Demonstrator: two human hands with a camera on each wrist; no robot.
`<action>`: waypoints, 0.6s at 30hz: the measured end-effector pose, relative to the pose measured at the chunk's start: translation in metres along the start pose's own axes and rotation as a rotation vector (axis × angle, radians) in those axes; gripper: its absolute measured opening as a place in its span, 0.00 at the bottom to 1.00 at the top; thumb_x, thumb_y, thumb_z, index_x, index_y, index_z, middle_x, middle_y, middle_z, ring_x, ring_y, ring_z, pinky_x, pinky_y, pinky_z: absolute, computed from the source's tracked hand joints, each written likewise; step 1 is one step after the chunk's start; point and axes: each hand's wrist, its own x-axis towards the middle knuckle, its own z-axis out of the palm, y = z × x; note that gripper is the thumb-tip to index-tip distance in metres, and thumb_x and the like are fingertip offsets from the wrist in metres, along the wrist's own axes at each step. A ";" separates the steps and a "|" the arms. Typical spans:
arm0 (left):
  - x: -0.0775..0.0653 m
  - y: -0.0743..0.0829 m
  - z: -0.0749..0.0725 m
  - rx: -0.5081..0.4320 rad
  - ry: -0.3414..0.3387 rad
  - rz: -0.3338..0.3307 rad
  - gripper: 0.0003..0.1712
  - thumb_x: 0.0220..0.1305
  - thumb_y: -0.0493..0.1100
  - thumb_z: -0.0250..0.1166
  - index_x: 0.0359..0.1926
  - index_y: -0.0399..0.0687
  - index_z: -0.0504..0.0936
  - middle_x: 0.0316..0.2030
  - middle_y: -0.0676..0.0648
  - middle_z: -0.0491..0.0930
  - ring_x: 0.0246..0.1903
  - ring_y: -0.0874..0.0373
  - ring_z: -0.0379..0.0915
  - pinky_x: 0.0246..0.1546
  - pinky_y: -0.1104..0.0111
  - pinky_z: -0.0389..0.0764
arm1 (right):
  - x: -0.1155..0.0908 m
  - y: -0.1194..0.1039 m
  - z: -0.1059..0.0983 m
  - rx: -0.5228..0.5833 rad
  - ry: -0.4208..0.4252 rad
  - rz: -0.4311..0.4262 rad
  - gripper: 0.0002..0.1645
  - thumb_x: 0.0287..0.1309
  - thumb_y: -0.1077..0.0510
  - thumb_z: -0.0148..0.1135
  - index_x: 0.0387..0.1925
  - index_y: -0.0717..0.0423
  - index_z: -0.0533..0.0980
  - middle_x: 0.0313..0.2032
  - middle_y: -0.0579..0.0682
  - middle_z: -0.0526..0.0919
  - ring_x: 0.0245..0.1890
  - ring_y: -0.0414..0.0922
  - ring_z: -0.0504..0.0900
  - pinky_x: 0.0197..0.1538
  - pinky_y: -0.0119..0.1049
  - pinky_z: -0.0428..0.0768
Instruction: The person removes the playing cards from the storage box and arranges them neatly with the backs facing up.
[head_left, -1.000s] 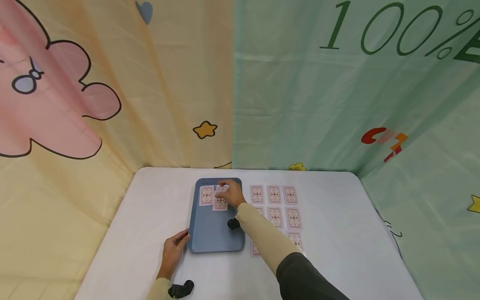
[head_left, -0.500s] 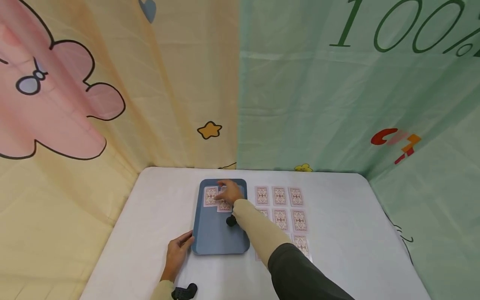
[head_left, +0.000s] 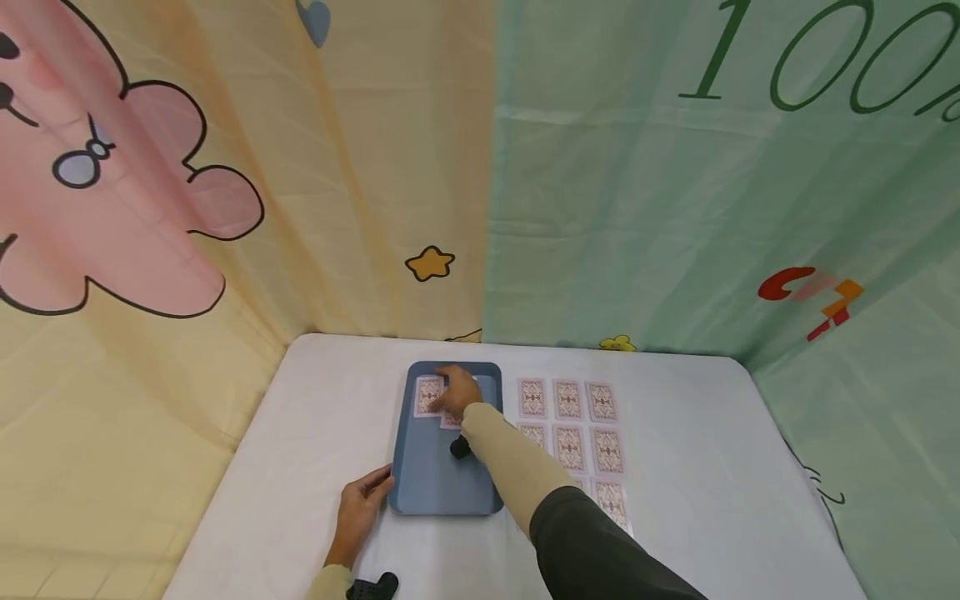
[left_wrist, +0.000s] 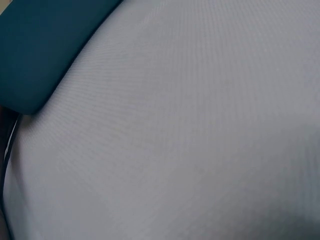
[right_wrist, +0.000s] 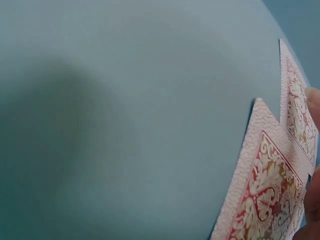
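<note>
My right hand (head_left: 460, 392) is over two playing cards in the upper part of a blue-grey tray (head_left: 442, 492). Its thumb and forefinger are spread apart, and the fingertips meet the cards' surface. One patterned card (head_left: 429, 395) lies face down at the tray's upper left; a second card (head_left: 451, 420) beside it is mostly covered by the hand. In the right wrist view, the nearer card (right_wrist: 270, 195) and the farther card (right_wrist: 297, 107) lie close together, with fingertips (right_wrist: 313, 97) at the right edge. My left hand (head_left: 358, 510) holds the tray's lower left edge between thumb and fingers.
Right of the tray, several face-down cards (head_left: 568, 448) lie in rows on the white table (head_left: 690, 483); my right forearm hides some. Printed curtains (head_left: 405, 167) surround the table's back and sides. The left wrist view shows the tray's corner (left_wrist: 45, 50) over white cloth.
My right hand has shifted slightly left over the tray, and its thumb and forefinger have spread from a closer hold on the second card. The left hand stays at the tray's edge.
</note>
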 end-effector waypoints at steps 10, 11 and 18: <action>-0.002 0.002 0.002 0.002 0.004 0.005 0.21 0.66 0.39 0.62 0.56 0.30 0.78 0.54 0.36 0.79 0.57 0.44 0.72 0.48 0.79 0.73 | -0.002 -0.002 0.001 -0.120 -0.037 -0.031 0.46 0.35 0.57 0.83 0.61 0.54 0.74 0.59 0.55 0.72 0.59 0.52 0.72 0.62 0.46 0.71; -0.002 0.002 0.002 0.003 0.007 0.004 0.21 0.66 0.39 0.63 0.56 0.30 0.78 0.54 0.36 0.79 0.57 0.44 0.73 0.49 0.79 0.73 | -0.002 -0.003 0.001 -0.115 -0.044 -0.027 0.46 0.35 0.58 0.83 0.61 0.54 0.74 0.59 0.55 0.72 0.60 0.52 0.72 0.63 0.46 0.70; -0.001 0.003 0.001 0.011 0.006 -0.004 0.21 0.66 0.39 0.63 0.55 0.30 0.78 0.53 0.36 0.79 0.57 0.44 0.73 0.48 0.78 0.74 | 0.000 -0.007 0.004 -0.161 -0.095 -0.032 0.47 0.36 0.58 0.82 0.62 0.55 0.72 0.57 0.56 0.72 0.57 0.50 0.74 0.62 0.44 0.71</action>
